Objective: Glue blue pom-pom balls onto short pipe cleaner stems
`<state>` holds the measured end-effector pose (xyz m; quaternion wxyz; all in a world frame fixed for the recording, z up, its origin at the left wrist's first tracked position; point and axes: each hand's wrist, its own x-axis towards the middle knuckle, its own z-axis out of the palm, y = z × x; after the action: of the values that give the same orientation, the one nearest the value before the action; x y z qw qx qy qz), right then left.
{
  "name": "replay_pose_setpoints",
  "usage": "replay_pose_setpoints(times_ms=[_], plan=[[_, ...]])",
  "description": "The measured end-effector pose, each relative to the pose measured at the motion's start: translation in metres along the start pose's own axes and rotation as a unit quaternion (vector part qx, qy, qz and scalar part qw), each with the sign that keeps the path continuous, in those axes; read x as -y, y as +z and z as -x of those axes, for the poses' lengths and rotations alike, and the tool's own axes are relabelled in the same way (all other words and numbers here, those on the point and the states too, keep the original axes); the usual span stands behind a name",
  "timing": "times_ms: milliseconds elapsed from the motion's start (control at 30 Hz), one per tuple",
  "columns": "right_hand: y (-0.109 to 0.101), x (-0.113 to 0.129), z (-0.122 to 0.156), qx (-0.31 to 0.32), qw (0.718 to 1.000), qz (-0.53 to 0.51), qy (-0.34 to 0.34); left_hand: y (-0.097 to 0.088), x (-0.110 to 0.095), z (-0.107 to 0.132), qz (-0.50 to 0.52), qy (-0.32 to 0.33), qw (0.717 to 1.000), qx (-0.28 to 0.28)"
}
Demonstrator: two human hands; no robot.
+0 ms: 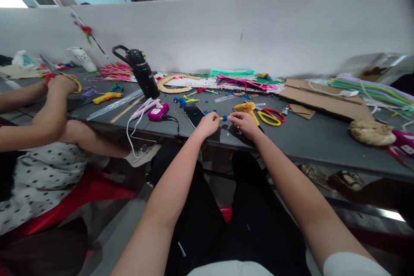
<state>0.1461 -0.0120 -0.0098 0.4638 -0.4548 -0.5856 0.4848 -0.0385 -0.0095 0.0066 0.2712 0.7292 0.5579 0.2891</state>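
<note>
A small blue piece (225, 118) lies between left fingers (215, 118) and right fingers (233, 118), both apparently pinching it.

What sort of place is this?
Probably a craft workshop: the long grey table holds bundles of colourful pipe cleaners, a yellow glue gun and scissors with red and yellow handles.

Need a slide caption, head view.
Left hand and right hand hold a small blue-and-yellow piece at a gray worktable, near a yellow glue gun and scissors.
</note>
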Motion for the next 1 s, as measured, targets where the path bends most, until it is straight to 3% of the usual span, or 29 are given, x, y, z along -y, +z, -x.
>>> replay_pose_setpoints(times_ms=[1000], plan=[[-0.0007, -0.003, -0.0009, -0.012, 0.998, 0.055, -0.001, -0.0017, -0.0018, -0.0022, 0.045, 0.009, 0.999, 0.02]])
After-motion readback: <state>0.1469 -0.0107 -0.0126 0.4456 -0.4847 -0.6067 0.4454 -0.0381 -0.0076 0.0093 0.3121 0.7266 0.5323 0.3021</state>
